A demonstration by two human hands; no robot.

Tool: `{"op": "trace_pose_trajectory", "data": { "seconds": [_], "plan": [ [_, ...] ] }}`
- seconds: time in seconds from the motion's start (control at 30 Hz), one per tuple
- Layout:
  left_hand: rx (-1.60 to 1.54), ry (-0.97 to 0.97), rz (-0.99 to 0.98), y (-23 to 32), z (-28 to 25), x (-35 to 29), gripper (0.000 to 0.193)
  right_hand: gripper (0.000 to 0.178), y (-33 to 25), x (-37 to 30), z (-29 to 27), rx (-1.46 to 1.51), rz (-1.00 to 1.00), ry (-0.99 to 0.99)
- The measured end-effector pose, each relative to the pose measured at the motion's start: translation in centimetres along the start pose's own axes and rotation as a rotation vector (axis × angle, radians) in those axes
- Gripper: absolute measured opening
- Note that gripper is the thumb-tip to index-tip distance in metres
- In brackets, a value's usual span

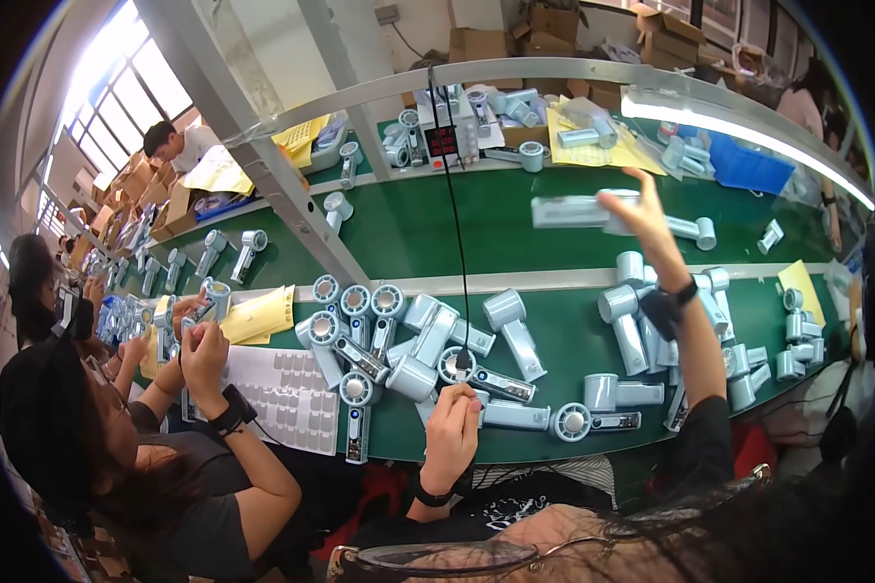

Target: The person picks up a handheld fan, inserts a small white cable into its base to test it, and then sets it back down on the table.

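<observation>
My right hand is up over the far green surface, thumb and fingers closed around 1 end of a pale blue handheld fan (motion-blurred, so finer detail is lost). My left hand is low at the near edge of the green bench, fingers curled in; can't tell if it pinches anything. Just above it, a wired fan lies on the bench, a black cable hanging down to its round head; contact with my fingers is unclear. More fans sit left of it in a heap, several round grilles facing up, plus a right-hand cluster near my forearm. Left of the heap: a pale grey sheet, then a co-worker's hand. Farther back, a box with a red display.
</observation>
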State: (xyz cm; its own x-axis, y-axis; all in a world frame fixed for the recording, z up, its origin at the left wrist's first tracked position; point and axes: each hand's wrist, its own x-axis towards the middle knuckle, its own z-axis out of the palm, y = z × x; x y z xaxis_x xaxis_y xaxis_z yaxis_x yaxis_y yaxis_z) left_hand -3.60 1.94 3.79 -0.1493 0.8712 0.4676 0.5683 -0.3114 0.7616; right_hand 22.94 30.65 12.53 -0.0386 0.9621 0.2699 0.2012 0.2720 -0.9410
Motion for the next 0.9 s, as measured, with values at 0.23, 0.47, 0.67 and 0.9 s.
{"op": "trace_pose_trajectory", "data": {
  "seconds": [0.23, 0.47, 0.67, 0.9],
  "plan": [
    [-0.032, -0.027, -0.03, 1.0, 0.8, 0.2, 0.017, 0.088, 16.3, 9.4, 8.5, -0.467, 0.162, -0.052],
    [-0.019, -0.009, -0.012, 0.0, 0.1, 0.1, 0.017, 0.07, 3.5, 1.1, 10.4, -1.223, -0.24, -0.579],
    [-0.064, -0.044, 0.012, 0.9, 0.1, -0.2, 0.018, 0.078, 5.0, -11.1, 10.4, -1.177, -0.361, -0.92],
    [-0.062, -0.028, 0.045, 1.7, 0.3, -1.8, 0.018, 0.061, 6.4, -12.5, 11.8, -0.767, -0.265, -0.722]
  ]
}}
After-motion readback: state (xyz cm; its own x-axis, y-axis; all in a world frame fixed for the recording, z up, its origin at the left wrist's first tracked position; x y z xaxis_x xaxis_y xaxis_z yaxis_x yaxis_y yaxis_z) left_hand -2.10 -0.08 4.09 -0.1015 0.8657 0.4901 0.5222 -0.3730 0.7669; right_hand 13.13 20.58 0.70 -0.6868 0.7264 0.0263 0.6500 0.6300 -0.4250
